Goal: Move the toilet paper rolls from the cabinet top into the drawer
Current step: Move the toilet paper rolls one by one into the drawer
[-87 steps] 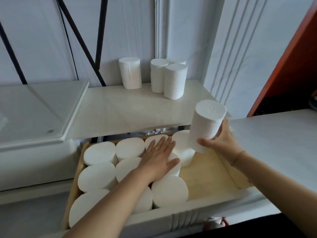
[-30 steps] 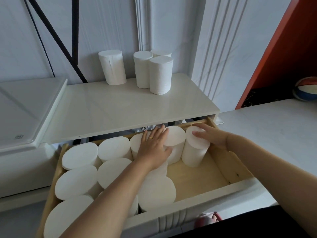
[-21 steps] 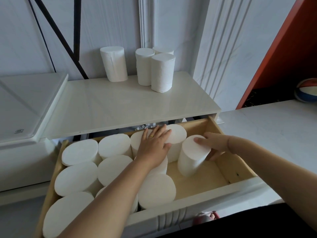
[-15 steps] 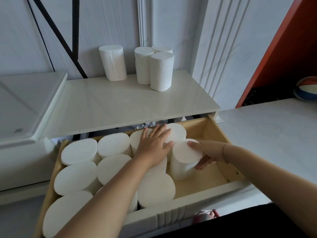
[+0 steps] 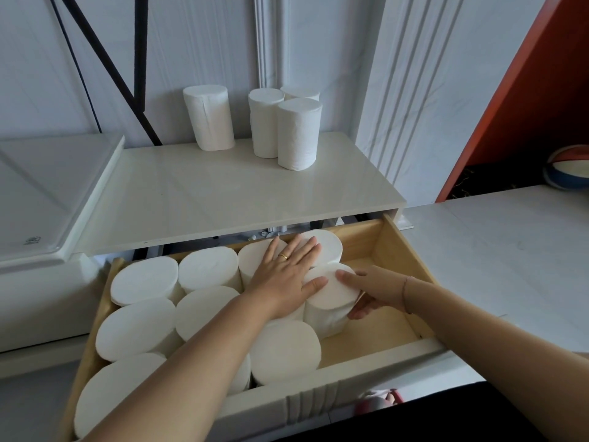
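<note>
Two hands were at work inside the open drawer (image 5: pixel 404 250). The left hand (image 5: pixel 287 275) lay flat with its fingers straight and spread, pressing on the tops of the packed rolls (image 5: pixel 143 282). Its thumb touched the top of the rightmost roll (image 5: pixel 334 296), and a gold ring (image 5: pixel 283 256) showed on one finger. The right hand (image 5: pixel 373 291) gripped that same roll, with the forefinger laid over its top rim and the thumb against its side lower down. A thin bracelet (image 5: pixel 405 287) circled that wrist. The rightmost roll stood on end on the drawer floor, touching its neighbours on the left. Bare wood lay between it and the drawer's right wall. The packed rolls stood on end in rows from the drawer's left wall to about its middle.

Behind and above the drawer, four rolls (image 5: pixel 298 135) stood upright along the back edge of the cabinet top (image 5: pixel 223 199). One stood apart on the left, and three clustered together toward the right. A striped ball (image 5: pixel 570 172) sat at the far right, partly cut off.
</note>
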Demonstrator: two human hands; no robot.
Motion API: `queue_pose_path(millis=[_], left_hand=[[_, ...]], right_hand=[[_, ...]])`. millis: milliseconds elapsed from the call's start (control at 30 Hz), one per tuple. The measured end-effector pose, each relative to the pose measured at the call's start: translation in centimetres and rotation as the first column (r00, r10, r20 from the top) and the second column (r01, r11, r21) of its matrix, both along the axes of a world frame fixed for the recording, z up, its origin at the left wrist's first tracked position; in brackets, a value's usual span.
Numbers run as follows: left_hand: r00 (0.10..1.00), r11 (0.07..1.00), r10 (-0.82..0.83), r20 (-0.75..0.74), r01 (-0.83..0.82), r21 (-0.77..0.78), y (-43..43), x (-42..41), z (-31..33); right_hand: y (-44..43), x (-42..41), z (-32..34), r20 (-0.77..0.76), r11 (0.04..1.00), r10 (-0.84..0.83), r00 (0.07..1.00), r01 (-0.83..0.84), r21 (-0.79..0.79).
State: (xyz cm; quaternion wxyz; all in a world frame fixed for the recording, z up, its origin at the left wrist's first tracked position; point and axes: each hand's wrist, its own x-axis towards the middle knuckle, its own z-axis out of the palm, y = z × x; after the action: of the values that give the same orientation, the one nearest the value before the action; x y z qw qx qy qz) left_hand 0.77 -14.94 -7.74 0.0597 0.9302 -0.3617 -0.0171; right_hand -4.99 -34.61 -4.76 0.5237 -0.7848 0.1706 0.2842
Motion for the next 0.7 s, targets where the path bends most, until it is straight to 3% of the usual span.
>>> queue_pose_path(millis=[67, 133, 200, 233, 267, 333, 400, 500, 700], left_hand=[[0.999, 0.999, -0.050, -0.005, 0.050, 0.015, 0.0, 0.1, 0.1], [0.998, 0.998, -0.067, -0.022, 0.067, 0.011, 0.1, 0.3, 0.1], [0.997, 0.997, -0.075, -0.030, 0.075, -0.007, 0.1, 0.4, 0.1], [0.996, 0.996, -0.083, -0.030, 0.083, -0.015, 0.2, 0.4, 0.0], [0.995, 0.995, -0.094, -0.026, 0.093, -0.025, 0.3, 0.5, 0.0], [0.994, 0.993, -0.112, -0.011, 0.112, -0.048, 0.5, 0.7, 0.0], [0.993, 0.991, -0.118, 0.004, 0.118, -0.056, 0.9, 1.2, 0.2], [0.993, 0.992, -0.112, 0.038, 0.114, -0.053, 1.2, 1.9, 0.4], [0.994, 0.991, -0.100, 0.050, 0.104, -0.084, 1.2, 2.3, 0.2]], right_hand=[[0.0, 0.0, 0.2, 0.003, 0.997, 0.045, 0.999, -0.044, -0.064], [0.4, 0.3, 1.0, -0.001, 0.948, 0.191, 0.982, -0.184, -0.261], [0.6, 1.2, 2.7, -0.004, 0.754, 0.401, 0.916, -0.332, -0.567], [0.6, 2.1, 3.7, 0.045, 0.666, 0.452, 0.891, -0.304, -0.681], [0.6, 3.2, 4.6, 0.156, 0.651, 0.447, 0.881, -0.201, -0.732], [0.5, 5.5, 6.3, 0.474, 0.770, 0.289, 0.832, 0.093, -0.631], [0.8, 8.0, 6.8, 0.653, 0.853, 0.120, 0.748, 0.259, -0.454], [1.6, 11.8, 5.7, 0.708, 0.910, 0.003, 0.707, 0.291, -0.295], [2.8, 18.7, 4.3, 0.714, 0.932, -0.151, 0.684, 0.339, -0.128]])
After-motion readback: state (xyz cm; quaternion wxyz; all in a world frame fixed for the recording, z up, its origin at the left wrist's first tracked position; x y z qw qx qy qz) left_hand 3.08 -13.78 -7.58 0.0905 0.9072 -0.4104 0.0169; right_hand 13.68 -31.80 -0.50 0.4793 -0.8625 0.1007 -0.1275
